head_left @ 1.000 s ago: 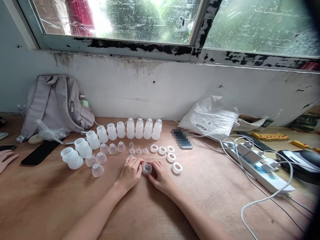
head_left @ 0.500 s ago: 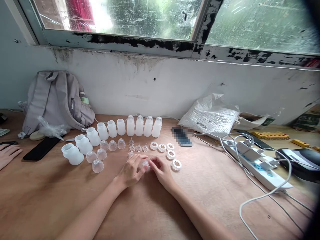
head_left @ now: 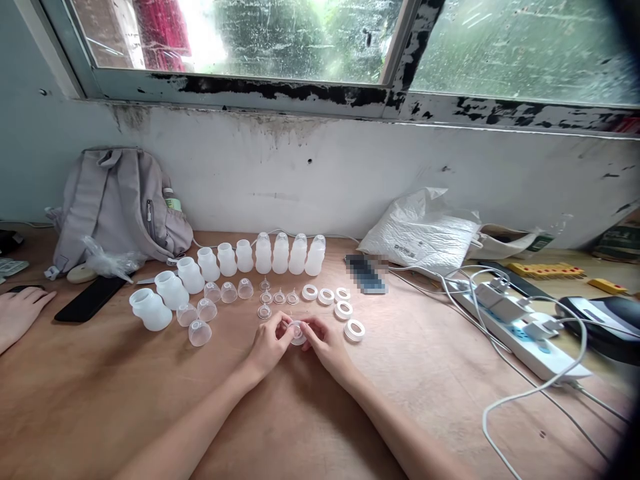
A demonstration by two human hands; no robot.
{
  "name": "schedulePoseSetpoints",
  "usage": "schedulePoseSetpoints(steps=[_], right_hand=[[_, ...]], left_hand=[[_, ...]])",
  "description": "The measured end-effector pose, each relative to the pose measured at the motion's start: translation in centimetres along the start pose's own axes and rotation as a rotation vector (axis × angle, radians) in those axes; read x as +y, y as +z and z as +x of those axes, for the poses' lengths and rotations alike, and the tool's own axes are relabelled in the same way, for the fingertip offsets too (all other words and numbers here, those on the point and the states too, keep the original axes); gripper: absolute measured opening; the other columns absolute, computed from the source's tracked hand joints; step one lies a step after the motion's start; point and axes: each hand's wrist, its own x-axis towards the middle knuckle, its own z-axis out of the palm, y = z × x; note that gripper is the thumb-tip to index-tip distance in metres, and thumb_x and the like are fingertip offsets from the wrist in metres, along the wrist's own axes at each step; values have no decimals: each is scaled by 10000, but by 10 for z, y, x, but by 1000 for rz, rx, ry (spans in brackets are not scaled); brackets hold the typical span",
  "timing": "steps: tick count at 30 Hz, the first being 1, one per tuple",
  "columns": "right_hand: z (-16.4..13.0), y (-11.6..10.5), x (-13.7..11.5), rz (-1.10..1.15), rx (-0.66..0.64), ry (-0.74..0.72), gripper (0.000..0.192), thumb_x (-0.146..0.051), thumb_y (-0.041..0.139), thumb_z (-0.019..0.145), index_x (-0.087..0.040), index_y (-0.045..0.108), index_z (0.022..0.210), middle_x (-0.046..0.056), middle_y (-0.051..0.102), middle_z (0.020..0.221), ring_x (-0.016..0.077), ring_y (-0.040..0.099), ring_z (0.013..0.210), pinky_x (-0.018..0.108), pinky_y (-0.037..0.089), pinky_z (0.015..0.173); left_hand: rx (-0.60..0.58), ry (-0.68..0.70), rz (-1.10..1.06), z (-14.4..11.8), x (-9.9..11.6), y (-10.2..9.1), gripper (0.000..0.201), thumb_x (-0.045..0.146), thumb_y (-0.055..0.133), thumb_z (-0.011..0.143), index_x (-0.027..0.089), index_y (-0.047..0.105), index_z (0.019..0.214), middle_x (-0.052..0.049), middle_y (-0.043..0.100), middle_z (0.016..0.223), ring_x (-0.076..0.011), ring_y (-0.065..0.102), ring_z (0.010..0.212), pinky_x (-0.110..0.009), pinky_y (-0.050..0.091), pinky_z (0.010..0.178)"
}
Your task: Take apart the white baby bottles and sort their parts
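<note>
My left hand (head_left: 273, 343) and my right hand (head_left: 323, 341) meet at the middle of the table, fingertips pinched on opposite sides of a round, clear bottle nipple (head_left: 297, 335). The fingers partly cover it, so I cannot tell whether a ring is around it. Several more clear nipples (head_left: 265, 311) stand just beyond my left hand. White collar rings (head_left: 355, 330) lie beyond and to the right of my right hand. To the left are several clear dome caps (head_left: 199, 333), and behind them a curved row of white baby bottles (head_left: 150, 309), some with caps on.
At the far left another person's hand (head_left: 23, 313) rests near a black phone (head_left: 90, 300). A grey backpack (head_left: 110, 207) leans on the wall. To the right are a second phone (head_left: 367, 275), a silvery plastic parcel (head_left: 420, 230) and a power strip (head_left: 525, 347) with loose white cables.
My left hand has drawn back from lying over the piece to pinching its side. The nipple now shows as a round shape between both hands. The view has shifted slightly.
</note>
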Motion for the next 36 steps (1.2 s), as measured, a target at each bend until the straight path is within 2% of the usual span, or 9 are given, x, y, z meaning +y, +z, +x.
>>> schedulePoseSetpoints(steps=[3, 6, 10, 16, 19, 24, 32, 36], right_hand=[[-1, 1, 2, -35, -44, -23, 245, -395, 482, 792, -183, 595, 839, 18, 616, 689, 125, 559, 516, 245, 458, 508], [1, 1, 5, -27, -63, -31, 215, -369, 503, 779, -182, 598, 826, 9, 616, 665, 125, 565, 516, 239, 457, 502], [2, 3, 11, -39, -29, -31, 195, -352, 500, 776, -181, 590, 801, 15, 617, 665, 128, 566, 511, 241, 466, 481], [0, 5, 11, -86, 47, -25, 189, -351, 479, 790, -180, 558, 802, 20, 623, 673, 135, 580, 512, 252, 486, 499], [0, 3, 7, -58, 71, -17, 185, -339, 487, 788, -179, 567, 835, 40, 645, 763, 156, 613, 593, 270, 503, 556], [1, 1, 4, -15, 17, -25, 191, -292, 547, 751, -178, 566, 903, 46, 642, 845, 167, 625, 684, 293, 512, 635], [1, 6, 11, 46, -8, -54, 159, -297, 521, 775, -182, 537, 884, 40, 621, 854, 150, 614, 698, 279, 506, 638], [1, 7, 11, 25, 26, -49, 138, -285, 512, 771, -185, 511, 866, 33, 608, 828, 150, 600, 704, 276, 493, 634]], left_hand=[[21, -6, 52, -1, 3, -2, 112, 304, 459, 775, 203, 485, 732, 60, 525, 519, -100, 520, 480, -208, 399, 513], [33, -3, 89, -2, 5, -2, 104, 296, 463, 766, 206, 477, 718, 66, 501, 505, -95, 509, 474, -204, 391, 516], [34, 13, 121, -3, 3, 1, 119, 318, 469, 765, 203, 490, 747, 51, 521, 555, -95, 514, 501, -199, 391, 515], [-29, 72, 142, -2, 3, 1, 169, 319, 507, 745, 202, 507, 868, 27, 593, 650, -97, 534, 532, -197, 408, 527], [-52, 79, 142, -2, 2, -1, 209, 274, 527, 722, 207, 508, 919, 26, 608, 677, -93, 534, 519, -198, 417, 530], [5, 68, 151, -1, -1, 0, 233, 209, 514, 706, 215, 520, 939, 7, 626, 801, -97, 553, 565, -212, 440, 584], [47, 47, 127, 0, -4, -1, 245, 164, 514, 685, 223, 539, 921, 8, 618, 807, -86, 538, 533, -202, 433, 563], [46, 64, 126, -1, -5, 1, 252, 174, 519, 697, 227, 527, 943, 5, 617, 825, -84, 544, 537, -205, 442, 574]])
